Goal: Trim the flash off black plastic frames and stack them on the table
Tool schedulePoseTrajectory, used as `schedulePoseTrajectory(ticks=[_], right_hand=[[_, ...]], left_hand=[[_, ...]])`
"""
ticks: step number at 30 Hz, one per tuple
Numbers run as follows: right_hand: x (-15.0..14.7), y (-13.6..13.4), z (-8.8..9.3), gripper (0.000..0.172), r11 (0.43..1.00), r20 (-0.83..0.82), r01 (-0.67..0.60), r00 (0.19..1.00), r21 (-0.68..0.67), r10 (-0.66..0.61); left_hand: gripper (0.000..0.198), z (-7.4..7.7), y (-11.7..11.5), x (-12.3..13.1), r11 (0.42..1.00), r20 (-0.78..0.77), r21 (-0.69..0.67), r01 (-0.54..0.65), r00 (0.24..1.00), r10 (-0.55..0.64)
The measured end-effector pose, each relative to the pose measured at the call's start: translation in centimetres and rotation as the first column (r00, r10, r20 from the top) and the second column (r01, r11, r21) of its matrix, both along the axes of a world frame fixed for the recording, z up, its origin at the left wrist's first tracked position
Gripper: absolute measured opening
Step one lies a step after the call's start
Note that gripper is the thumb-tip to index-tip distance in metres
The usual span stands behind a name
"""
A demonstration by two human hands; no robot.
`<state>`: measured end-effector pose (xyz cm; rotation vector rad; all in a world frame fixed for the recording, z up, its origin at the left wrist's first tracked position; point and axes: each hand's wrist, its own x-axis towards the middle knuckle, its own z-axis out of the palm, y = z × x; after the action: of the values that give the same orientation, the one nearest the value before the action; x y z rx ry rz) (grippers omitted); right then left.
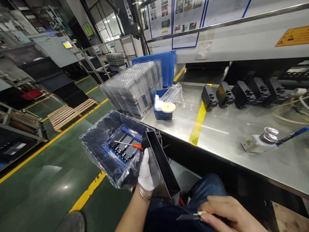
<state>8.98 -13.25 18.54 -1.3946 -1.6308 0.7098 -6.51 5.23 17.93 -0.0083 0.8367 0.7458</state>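
Note:
My left hand [146, 175], in a white glove, grips a long black rectangular housing [165, 167]. Its open hollow side faces up, and it is held at a tilt over my lap. At the lower right my bare right hand [224, 212] pinches a small craft knife [189, 217], its dark blade pointing left, apart from the housing. Just beyond my left hand is a screwdriver [137, 146] with an orange handle, its shaft reaching over a plastic-lined bin [94, 141]. Several black parts [124, 145] lie inside that bin.
On the steel bench [178, 122], several black housings [225, 93] stand in a row. A blue box [163, 113] with a round disc, stacked clear trays [132, 80] and an alcohol dispenser [267, 137] are there too. A wooden pallet [70, 112] lies on the floor.

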Motion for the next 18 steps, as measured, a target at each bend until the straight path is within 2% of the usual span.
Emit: schedulePoseTrajectory(ticks=[2, 3, 6, 8, 11, 13, 16, 18], right_hand=[[0.2, 0.5, -0.2, 0.035, 0.993, -0.052, 0.108, 0.993, 0.038, -0.106], [0.2, 0.9, -0.4, 0.035, 0.978, -0.084, 0.198, 0.978, 0.066, -0.192], [0.0, 3.0, -1.2, 0.036, 0.880, -0.181, 0.447, 0.890, 0.161, -0.419], [-0.5, 4.6, -1.7, 0.035, 0.824, -0.223, 0.525, 0.848, 0.216, -0.481], [-1.3, 6.5, -1.9, 0.033, 0.789, -0.244, 0.548, 0.834, 0.277, -0.494], [-1.8, 7.1, -1.7, 0.033, 0.772, -0.246, 0.553, 0.833, 0.314, -0.496], [-2.2, 7.3, -1.2, 0.030, 0.768, -0.219, 0.528, 0.849, 0.363, -0.480], [-2.1, 7.0, -0.6, 0.029, 0.795, -0.184, 0.473, 0.881, 0.379, -0.436]], left_hand=[[0.039, -0.9, -0.3, -0.4, 0.993, 0.068, 0.049, 0.105, 0.992, -0.109], [0.045, -1.4, -0.6, -0.7, 0.982, 0.072, 0.077, 0.173, 0.981, -0.179], [0.059, -3.1, -2.0, -1.1, 0.931, -0.024, 0.218, 0.294, 0.955, -0.296], [0.058, -4.2, -3.1, -1.0, 0.891, -0.046, 0.310, 0.332, 0.941, -0.334], [0.058, -5.5, -4.3, -0.5, 0.853, -0.024, 0.373, 0.365, 0.923, -0.384], [0.056, -5.6, -4.6, -0.1, 0.837, -0.025, 0.392, 0.382, 0.914, -0.405], [0.056, -4.4, -4.4, 0.2, 0.812, 0.003, 0.371, 0.451, 0.874, -0.487], [0.056, -3.1, -3.8, 0.4, 0.774, 0.092, 0.307, 0.553, 0.792, -0.603]])
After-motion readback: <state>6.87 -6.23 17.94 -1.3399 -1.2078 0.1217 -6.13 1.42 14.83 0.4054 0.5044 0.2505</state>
